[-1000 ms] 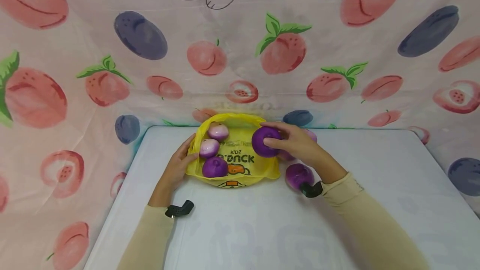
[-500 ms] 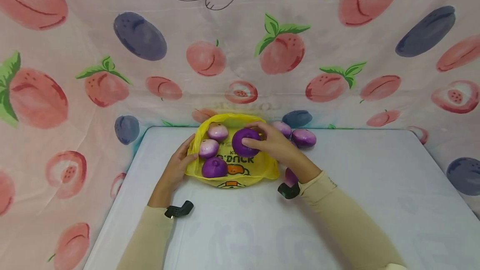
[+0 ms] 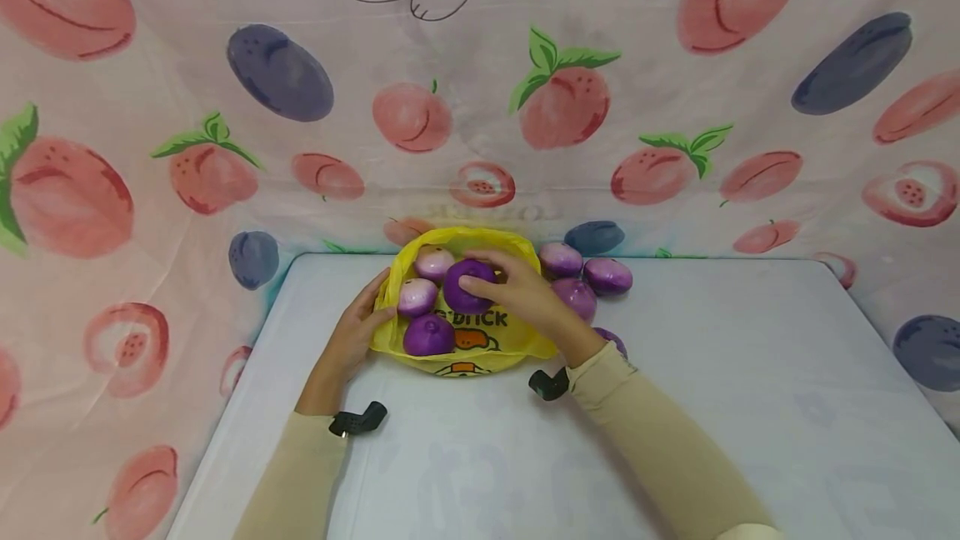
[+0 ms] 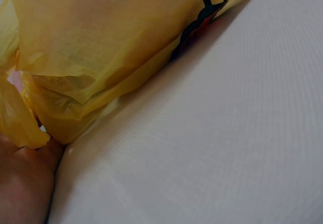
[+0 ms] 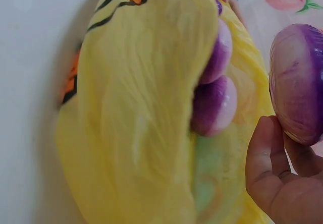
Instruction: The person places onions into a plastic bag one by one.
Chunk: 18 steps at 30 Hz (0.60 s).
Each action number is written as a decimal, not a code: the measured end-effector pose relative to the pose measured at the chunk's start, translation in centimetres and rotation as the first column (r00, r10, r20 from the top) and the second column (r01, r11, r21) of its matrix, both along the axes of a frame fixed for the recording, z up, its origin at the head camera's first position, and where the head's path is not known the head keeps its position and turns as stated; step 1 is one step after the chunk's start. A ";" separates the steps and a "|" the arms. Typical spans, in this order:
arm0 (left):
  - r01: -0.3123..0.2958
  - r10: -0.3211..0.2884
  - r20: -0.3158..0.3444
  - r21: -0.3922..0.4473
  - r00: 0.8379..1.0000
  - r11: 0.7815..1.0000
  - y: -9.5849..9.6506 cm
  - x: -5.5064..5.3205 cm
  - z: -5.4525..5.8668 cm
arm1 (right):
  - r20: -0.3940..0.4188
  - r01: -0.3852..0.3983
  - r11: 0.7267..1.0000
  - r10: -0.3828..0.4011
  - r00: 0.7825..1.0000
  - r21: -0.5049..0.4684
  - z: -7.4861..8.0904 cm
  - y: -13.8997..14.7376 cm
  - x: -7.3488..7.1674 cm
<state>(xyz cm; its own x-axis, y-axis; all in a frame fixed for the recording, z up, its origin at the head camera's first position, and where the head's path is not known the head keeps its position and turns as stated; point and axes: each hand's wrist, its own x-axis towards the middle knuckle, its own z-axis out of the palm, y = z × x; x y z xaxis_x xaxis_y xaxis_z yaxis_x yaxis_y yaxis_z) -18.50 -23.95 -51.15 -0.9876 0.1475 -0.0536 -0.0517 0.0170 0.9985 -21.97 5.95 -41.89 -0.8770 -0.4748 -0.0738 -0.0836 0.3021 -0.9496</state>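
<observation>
Yellow plastic bag (image 3: 480, 236), printed with black lettering and orange duck motifs outlined in black; held onion (image 3: 468, 268), deep purple from above, banded pale pink and purple in the right wrist view; inside the bag at left, far onion (image 3: 433, 262) and middle onion (image 3: 417, 297), whitish shading to violet, and near onion (image 3: 429, 335), solid purple; onions (image 3: 574, 298) to the right of the bag, mauve to purple; sleeves (image 3: 660, 448), plain beige; wrist cameras (image 3: 360, 419), black; tablecloth (image 3: 450, 457), white; backdrop (image 3: 480, 48), pale pink, patterned with coral peaches, green leaves and slate-blue plums.
</observation>
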 end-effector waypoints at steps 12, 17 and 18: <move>-0.005 0.005 -0.012 -0.013 1.000 1.000 0.0 0.0 -0.1 | 0.060 0.068 0.998 -0.069 0.996 0.015 -1.9 -1.9 -0.3; -0.011 0.011 0.001 -0.025 1.000 1.000 0.0 0.0 -0.1 | 0.068 0.118 0.992 -0.120 0.990 0.037 -2.3 -2.5 -0.4; -0.011 0.011 0.001 -0.027 1.000 1.000 0.0 0.0 -0.1 | 0.064 0.121 0.992 -0.123 0.990 0.039 -2.4 -2.6 -0.5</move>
